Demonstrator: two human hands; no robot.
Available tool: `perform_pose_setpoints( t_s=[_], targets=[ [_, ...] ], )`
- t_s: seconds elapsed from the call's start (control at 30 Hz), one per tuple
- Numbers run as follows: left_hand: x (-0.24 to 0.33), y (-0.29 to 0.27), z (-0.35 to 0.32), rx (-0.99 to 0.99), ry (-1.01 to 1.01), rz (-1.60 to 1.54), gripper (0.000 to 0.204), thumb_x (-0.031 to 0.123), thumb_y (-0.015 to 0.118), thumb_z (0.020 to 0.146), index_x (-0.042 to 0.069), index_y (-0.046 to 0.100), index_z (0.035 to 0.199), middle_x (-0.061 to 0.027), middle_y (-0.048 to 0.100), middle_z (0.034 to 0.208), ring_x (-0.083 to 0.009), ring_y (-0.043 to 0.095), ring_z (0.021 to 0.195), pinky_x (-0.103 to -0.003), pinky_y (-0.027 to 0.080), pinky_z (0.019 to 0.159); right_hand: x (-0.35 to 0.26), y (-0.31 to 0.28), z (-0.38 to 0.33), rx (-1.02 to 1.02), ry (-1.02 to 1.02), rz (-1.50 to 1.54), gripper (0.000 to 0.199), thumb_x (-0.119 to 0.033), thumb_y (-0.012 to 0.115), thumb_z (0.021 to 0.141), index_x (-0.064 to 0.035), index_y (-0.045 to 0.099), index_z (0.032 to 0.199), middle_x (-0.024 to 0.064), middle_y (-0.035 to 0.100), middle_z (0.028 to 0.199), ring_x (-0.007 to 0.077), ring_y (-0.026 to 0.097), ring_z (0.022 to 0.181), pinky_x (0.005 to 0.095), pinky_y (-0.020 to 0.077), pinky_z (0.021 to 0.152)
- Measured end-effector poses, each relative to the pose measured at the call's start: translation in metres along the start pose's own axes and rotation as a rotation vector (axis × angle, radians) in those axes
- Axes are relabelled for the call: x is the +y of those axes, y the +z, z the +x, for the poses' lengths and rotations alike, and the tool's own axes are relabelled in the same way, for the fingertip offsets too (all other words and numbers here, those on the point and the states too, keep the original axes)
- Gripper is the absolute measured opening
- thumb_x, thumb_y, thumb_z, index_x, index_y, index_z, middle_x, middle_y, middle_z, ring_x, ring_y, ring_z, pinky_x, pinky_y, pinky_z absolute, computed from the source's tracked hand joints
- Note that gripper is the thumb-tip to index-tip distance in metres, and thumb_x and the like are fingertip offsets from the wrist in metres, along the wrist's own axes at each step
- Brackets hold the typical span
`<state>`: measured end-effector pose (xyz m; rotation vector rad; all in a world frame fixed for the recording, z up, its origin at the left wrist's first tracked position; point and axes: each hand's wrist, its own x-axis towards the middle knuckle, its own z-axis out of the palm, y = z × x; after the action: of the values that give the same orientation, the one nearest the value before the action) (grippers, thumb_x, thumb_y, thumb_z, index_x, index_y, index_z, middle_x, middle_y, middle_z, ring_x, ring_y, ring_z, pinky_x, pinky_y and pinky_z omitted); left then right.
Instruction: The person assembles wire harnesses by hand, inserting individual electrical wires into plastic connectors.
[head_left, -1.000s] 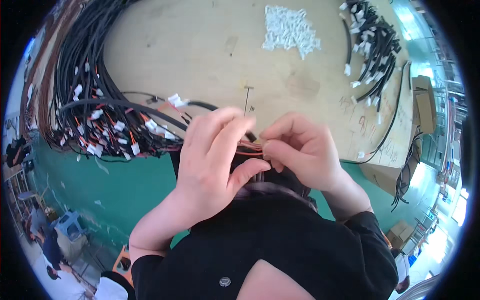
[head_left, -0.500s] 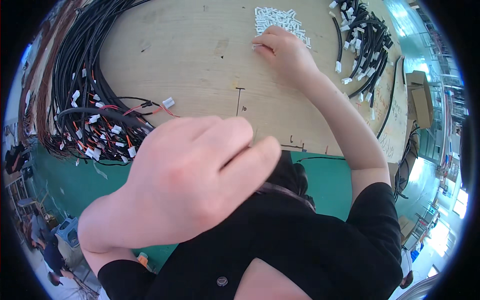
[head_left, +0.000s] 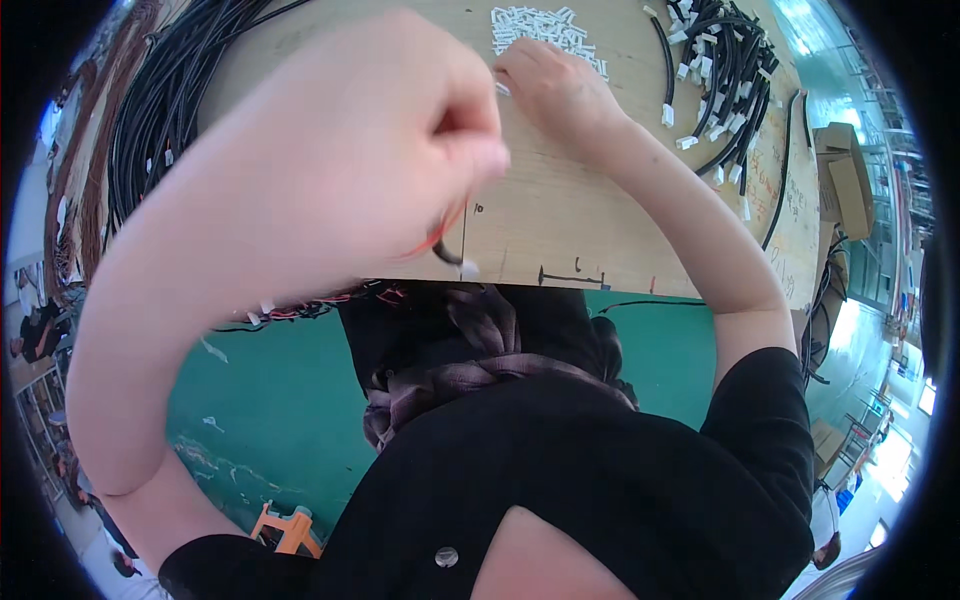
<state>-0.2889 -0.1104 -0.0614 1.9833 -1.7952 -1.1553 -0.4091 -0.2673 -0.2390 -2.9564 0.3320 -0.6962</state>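
Pinching near 12 o'clock, the blurred left hand (head_left: pixel 410 130) appears closed on a red-wired lead (head_left: pixel 440 243) dangling beneath; a slack hold could let it slip. Towards 1 o'clock the half-curled right hand (head_left: pixel 550 90) meets the white pieces (head_left: pixel 545 28) on the worktop (head_left: pixel 590 220); I cannot tell whether it grips one, and brushing them could scatter some. Black cables (head_left: pixel 738 75) lie at 2 o'clock.

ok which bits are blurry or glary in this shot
Head view: the left hand is heavily smeared, the right hand looks sharper; head view, right side: glare whitens the floor; head view, corners: black outside the fisheye circle.
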Motion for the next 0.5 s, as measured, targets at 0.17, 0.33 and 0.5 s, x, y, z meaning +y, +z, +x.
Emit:
perform_pose_setpoints(
  t_s=[0.17, 0.33, 0.5],
  targets=[
    [-0.034, 0.005, 0.007, 0.170, -0.121, -0.627, 0.015, 0.015, 0.051, 0.083, 0.001, 0.055, 0.084, 0.0021, 0.053, 0.063, -0.0009, 0.047, 0.048, -0.012, 0.038, 0.043, -0.014, -0.028, -0.007, 0.195, 0.447, 0.348, 0.012, -0.008, 0.053, 0.079, 0.0012, 0.057, 0.086, 0.0079, 0.057, 0.079, 0.0159, 0.053, 0.064, 0.0267, 0.0439, 0.059],
    [-0.058, 0.026, -0.016, 0.158, -0.120, -1.243, 0.019, 0.014, 0.050, 0.084, -0.002, 0.054, 0.095, -0.0033, 0.058, 0.071, -0.0064, 0.056, 0.056, -0.016, 0.047, 0.050, -0.061, -0.068, -0.013, 0.118, 0.759, 1.240, 0.016, -0.004, 0.051, 0.082, 0.0036, 0.057, 0.094, 0.0055, 0.056, 0.075, 0.0093, 0.051, 0.064, 0.0201, 0.0412, 0.057],
    [-0.059, 0.030, -0.027, 0.170, -0.196, -1.272, 0.020, 0.011, 0.050, 0.084, -0.004, 0.052, 0.098, -0.0082, 0.060, 0.077, -0.0104, 0.060, 0.063, -0.019, 0.051, 0.056, -0.103, -0.096, -0.006, 0.071, 0.651, 1.326, 0.015, 0.000, 0.048, 0.082, 0.0037, 0.057, 0.094, 0.0065, 0.056, 0.076, 0.0085, 0.050, 0.064, 0.0194, 0.0415, 0.057]
  ],
)
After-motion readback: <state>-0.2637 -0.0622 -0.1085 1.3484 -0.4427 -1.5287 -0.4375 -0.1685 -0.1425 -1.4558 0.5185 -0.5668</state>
